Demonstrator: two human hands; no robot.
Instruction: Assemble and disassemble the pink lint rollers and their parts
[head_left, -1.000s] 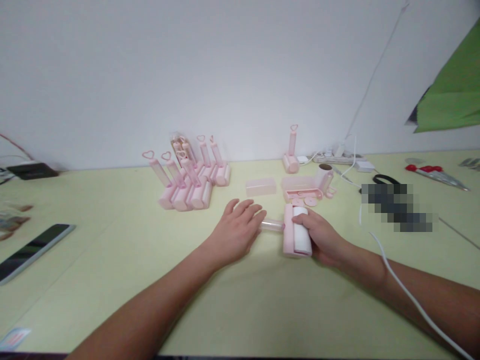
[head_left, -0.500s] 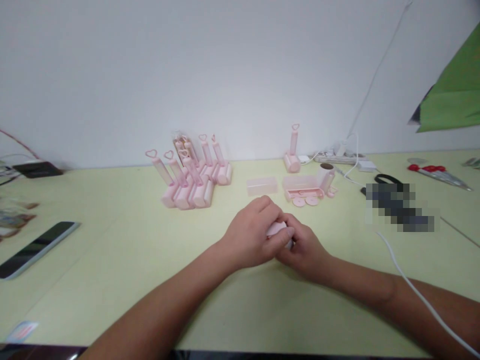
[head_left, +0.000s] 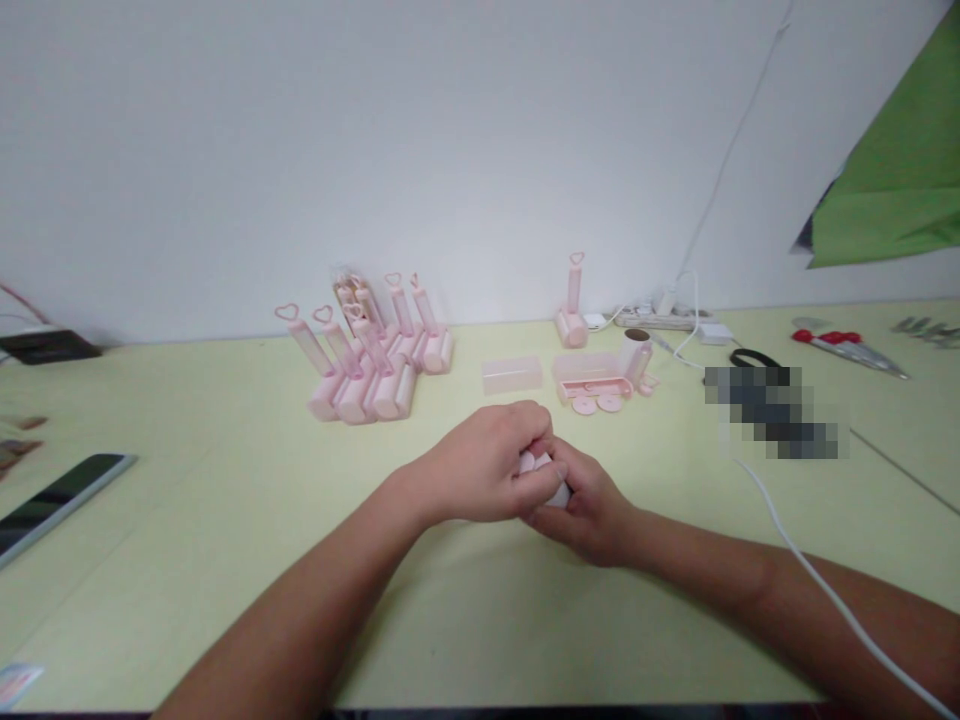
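The left hand [head_left: 487, 465] has moved in against the right hand [head_left: 596, 515], and the fingers of both now grip the pale roller [head_left: 559, 494] over the surface [head_left: 465, 620], suggesting a two-handed step.

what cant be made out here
Head view: most of the pale held piece, hidden by the left hand and right hand.
Head view: near end of the phone, cut off by left edge.
Head view: print on the label, too small, blurred.
Head view: details of the dark object, pixelated.
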